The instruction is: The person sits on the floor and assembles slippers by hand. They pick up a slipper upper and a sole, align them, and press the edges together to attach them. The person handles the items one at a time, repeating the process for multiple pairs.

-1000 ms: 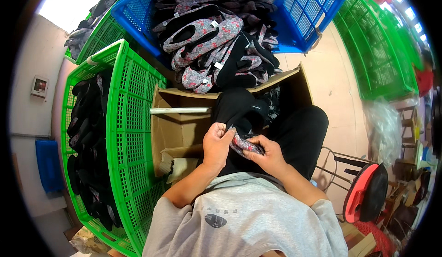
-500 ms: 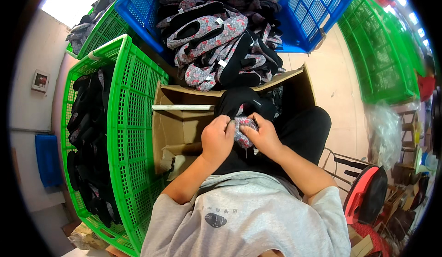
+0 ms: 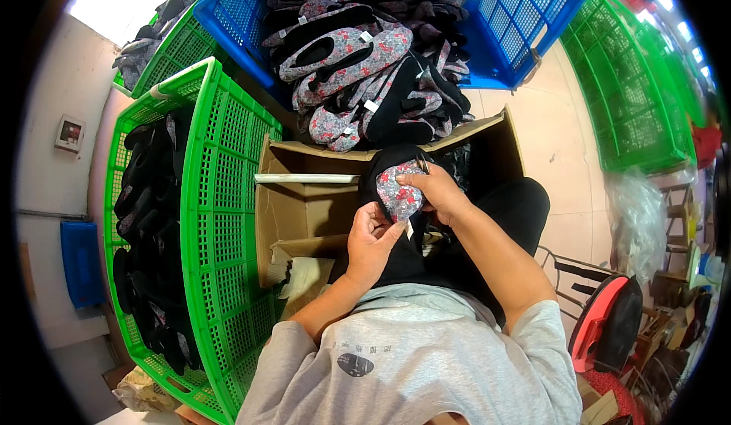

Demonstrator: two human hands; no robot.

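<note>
A floral slipper (image 3: 398, 189), grey with red flowers and black edging, is held over my lap between both hands. My right hand (image 3: 442, 195) grips its far right side, thumb lying on the flowered fabric; a small dark bit by those fingers is too unclear to name. My left hand (image 3: 371, 241) pinches the slipper's near edge, beside a small white tag (image 3: 410, 230). Beyond my knees, a heap of similar slippers (image 3: 354, 52) with white tags spills from a blue crate (image 3: 499, 36).
An open cardboard box (image 3: 312, 208) with a white bar (image 3: 304, 178) across it stands before me. At left, a green crate (image 3: 228, 219) holds dark slippers. Another green crate (image 3: 624, 82) is at far right, near clear plastic (image 3: 636, 215) and a red-and-black seat (image 3: 601, 322).
The slipper has been turned from a bunched shape so its flowered face shows. My left hand has shifted down to its near edge; my right hand has moved slightly up.
</note>
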